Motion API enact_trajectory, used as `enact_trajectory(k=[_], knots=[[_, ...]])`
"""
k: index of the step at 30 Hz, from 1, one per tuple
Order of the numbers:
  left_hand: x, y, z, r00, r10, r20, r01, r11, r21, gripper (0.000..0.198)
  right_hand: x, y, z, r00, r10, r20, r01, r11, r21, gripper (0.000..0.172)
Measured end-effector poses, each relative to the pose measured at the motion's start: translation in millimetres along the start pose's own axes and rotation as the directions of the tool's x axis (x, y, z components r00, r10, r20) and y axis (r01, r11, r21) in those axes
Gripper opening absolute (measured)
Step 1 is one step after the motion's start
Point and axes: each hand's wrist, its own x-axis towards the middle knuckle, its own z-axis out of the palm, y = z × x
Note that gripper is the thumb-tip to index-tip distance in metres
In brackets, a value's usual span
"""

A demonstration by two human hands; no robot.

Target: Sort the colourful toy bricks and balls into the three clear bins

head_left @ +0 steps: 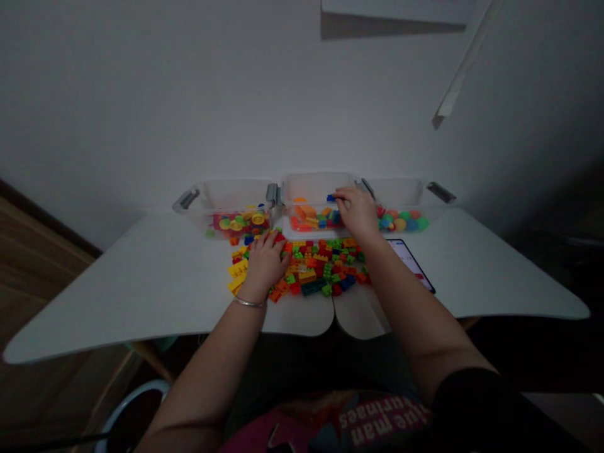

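My right hand (357, 212) is raised at the middle clear plastic box (321, 182), pinching a small blue building brick (331, 198) between thumb and fingers. Inside that box lie orange, yellow, red and blue bricks, seen through its wall. My left hand (267, 261), with a bangle at the wrist, rests palm down on the left part of a pile of mixed toy bricks (306, 263). Its fingers are apart on the pieces, with red bricks near the fingertips. Yellow bricks (237, 274) lie beside it.
The left clear box (236, 189) holds red and yellow pieces; the right clear box (401, 189) holds coloured balls. A phone (411, 265) with a lit screen lies right of the pile, partly behind my right forearm. The white table (155, 277) stands against the wall.
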Motion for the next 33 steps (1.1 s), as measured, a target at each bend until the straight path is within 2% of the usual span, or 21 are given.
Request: enact_trajectory(k=[2,5,9,12,16,21,23,27,30,33], knots=[[0.2,-0.2,0.6,1.000,0.000,0.001,0.000,1.000,0.001,0.041,0.5,-1.1,4.0,0.998,0.022,0.058,-0.017,0.996,-0.083,0.033],[0.5,-0.4,0.9,1.000,0.000,0.002,0.000,1.000,0.008,0.041,0.2,-3.0,7.4,0.995,0.064,0.075,-0.048,0.981,-0.190,0.038],[0.6,-0.1,-0.2,1.000,-0.004,0.005,0.003,1.000,0.010,0.041,-0.8,-4.0,6.8,0.991,0.031,0.133,0.000,0.973,-0.231,0.041],[0.3,0.3,-0.8,1.000,-0.011,0.010,0.011,1.000,-0.004,0.041,-2.2,-1.4,7.2,0.987,0.012,0.162,0.023,0.977,-0.212,0.043],[-0.3,0.3,-0.5,1.000,-0.015,0.006,0.015,1.000,-0.017,0.041,-3.9,5.5,7.9,0.989,-0.040,0.142,0.058,0.991,-0.122,0.038],[0.0,-0.1,-0.8,1.000,-0.007,0.009,0.008,1.000,-0.011,0.042,-11.1,7.5,-6.0,0.987,-0.137,0.087,0.133,0.990,0.046,0.033],[0.2,0.1,-1.4,1.000,-0.004,0.011,0.004,1.000,-0.008,0.043,-19.5,6.4,-13.9,0.994,-0.100,0.038,0.097,0.993,0.063,0.032],[0.2,1.5,-2.5,1.000,-0.001,0.008,0.002,1.000,-0.006,0.041,-46.3,10.8,-23.2,0.996,0.084,-0.006,-0.084,0.994,0.072,0.029],[0.4,2.5,-2.5,1.000,-0.005,0.010,0.005,1.000,0.005,0.041,-67.2,20.8,-23.2,0.983,0.175,0.057,-0.174,0.985,-0.015,0.029],[1.1,2.6,-1.5,1.000,-0.003,0.009,0.003,1.000,0.007,0.041,-81.1,29.8,-20.2,0.963,0.220,0.159,-0.187,0.962,-0.198,0.032]])
